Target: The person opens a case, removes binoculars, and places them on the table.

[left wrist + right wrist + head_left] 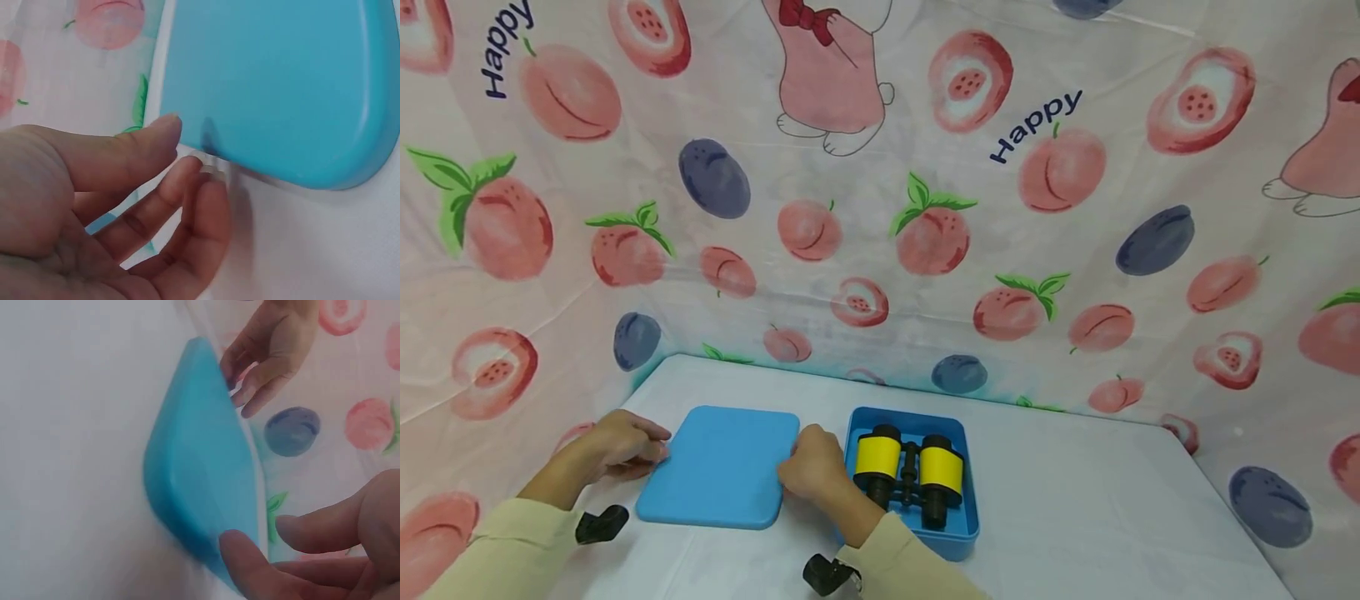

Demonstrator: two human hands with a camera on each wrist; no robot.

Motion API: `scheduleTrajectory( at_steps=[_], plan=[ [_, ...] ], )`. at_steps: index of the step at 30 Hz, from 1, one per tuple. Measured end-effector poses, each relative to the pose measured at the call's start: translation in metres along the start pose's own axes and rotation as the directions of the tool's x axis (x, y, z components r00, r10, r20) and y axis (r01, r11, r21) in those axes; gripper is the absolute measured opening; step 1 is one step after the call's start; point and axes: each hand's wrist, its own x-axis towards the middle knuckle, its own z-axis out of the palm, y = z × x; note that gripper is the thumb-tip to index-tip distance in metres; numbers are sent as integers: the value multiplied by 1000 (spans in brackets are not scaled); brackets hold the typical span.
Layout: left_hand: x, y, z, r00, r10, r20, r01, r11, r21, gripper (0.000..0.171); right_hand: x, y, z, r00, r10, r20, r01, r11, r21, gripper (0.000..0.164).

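Observation:
A flat blue lid (722, 467) with rounded corners lies on the white table. My left hand (625, 446) is at the lid's left edge; in the left wrist view its thumb (125, 153) and loosely bent fingers (206, 219) are beside the rim, not gripping it. At the opposite edge is my right hand (812, 462). In the right wrist view one fingertip (240, 550) overlaps the lid's edge, with the thumb apart; contact is hard to tell. Right of that hand, black-and-yellow binoculars (910, 467) lie in an uncovered blue box (972, 508).
The table (1090, 500) has a white cover and stretches to the right of the box. A fruit-printed cloth (880, 225) hangs behind and at the sides. Black wrist mounts (602, 525) are strapped at both sleeves.

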Motion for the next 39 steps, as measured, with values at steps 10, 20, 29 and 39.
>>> scheduleTrajectory(
  at_steps=[10,20,29,39],
  plan=[
    [-11,22,9,988,151,32,-150,988,-42,61,-11,10,-44,989,-38,143,-31,892,452,33],
    [-23,63,57,964,250,96,-231,958,-171,65,-20,32,-91,995,-24,98,-19,908,418,31],
    [-25,107,109,960,257,108,-236,956,-175,61,-30,63,-136,997,-40,62,20,953,302,45],
    [-21,137,164,968,242,66,-245,969,45,64,-45,91,-165,997,-68,-41,71,995,63,51]
  ],
)
